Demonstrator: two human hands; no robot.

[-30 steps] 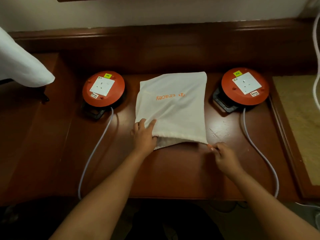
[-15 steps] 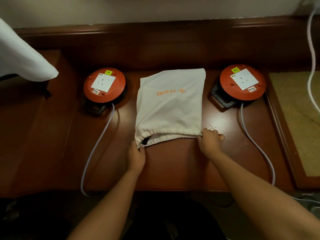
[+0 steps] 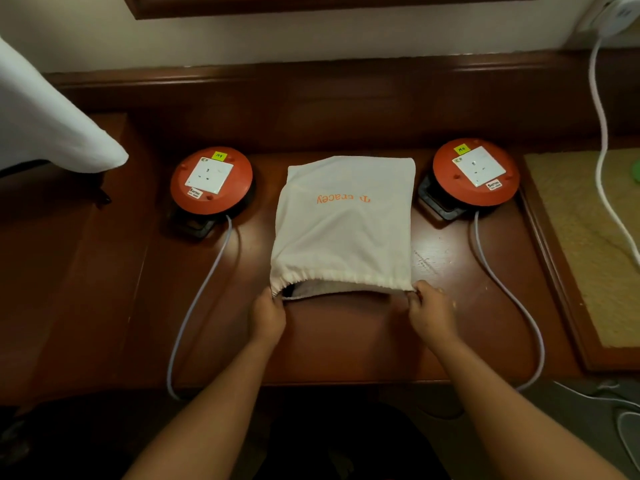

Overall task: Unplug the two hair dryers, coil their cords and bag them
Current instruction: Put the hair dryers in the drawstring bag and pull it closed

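A cream drawstring bag [image 3: 344, 223] with orange lettering lies flat in the middle of the wooden desk [image 3: 346, 344], its gathered mouth facing me. Something dark shows inside the mouth at its left end. My left hand [image 3: 268, 318] pinches the left corner of the mouth. At the right corner my right hand [image 3: 431, 313] grips the fabric. No hair dryer is visible outside the bag. Both orange socket reels, left [image 3: 211, 180] and right [image 3: 476, 171], have nothing plugged in.
Grey cables [image 3: 197, 299] run from each reel over the desk's front edge. A white cloth [image 3: 45, 126] hangs at far left. A tan mat [image 3: 588, 244] lies at the right, crossed by a white cord [image 3: 604, 133] from a wall plug.
My left hand slid off the top of the bag to its left mouth corner. My right hand moved in from the drawstring end to the right corner. The bag's mouth now gapes slightly.
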